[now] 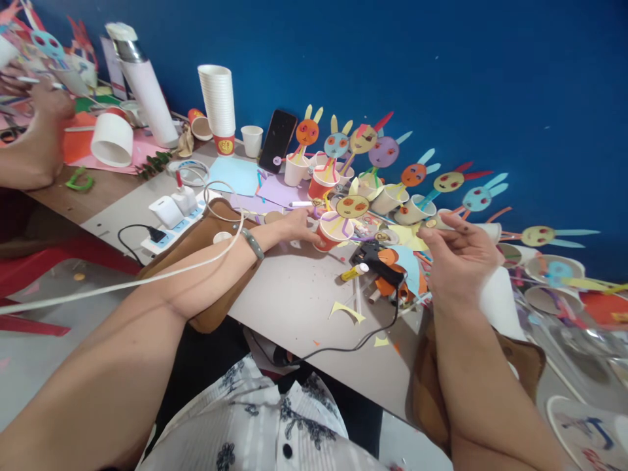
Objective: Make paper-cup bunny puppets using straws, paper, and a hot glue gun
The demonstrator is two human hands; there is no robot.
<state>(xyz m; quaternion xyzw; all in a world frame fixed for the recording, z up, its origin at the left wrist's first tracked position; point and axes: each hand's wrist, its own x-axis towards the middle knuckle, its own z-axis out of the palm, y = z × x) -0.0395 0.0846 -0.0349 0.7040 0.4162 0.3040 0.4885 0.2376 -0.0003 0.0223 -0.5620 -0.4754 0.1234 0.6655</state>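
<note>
My left hand (297,226) has its thumb and fingers around the left side of a red paper cup (328,239). A yellow paper rabbit face (352,207) with coloured strips for limbs stands up from that cup. My right hand (461,255) is raised to the right, thumb and fingertips pinched on a small round yellowish piece (432,224). A black glue gun (375,260) lies on the table between my hands. Beside it is a yellow glue stick (354,273). Behind the held cup stand several cups with rabbit faces, including an orange face (307,132).
A power strip (174,226) with chargers and a white cable sits left, near my forearm. Stacked paper cups (218,104), a phone (278,140) and a thermos (144,91) stand along the blue wall. Another person's arm (36,140) is at far left. Paper scraps (347,311) lie in front.
</note>
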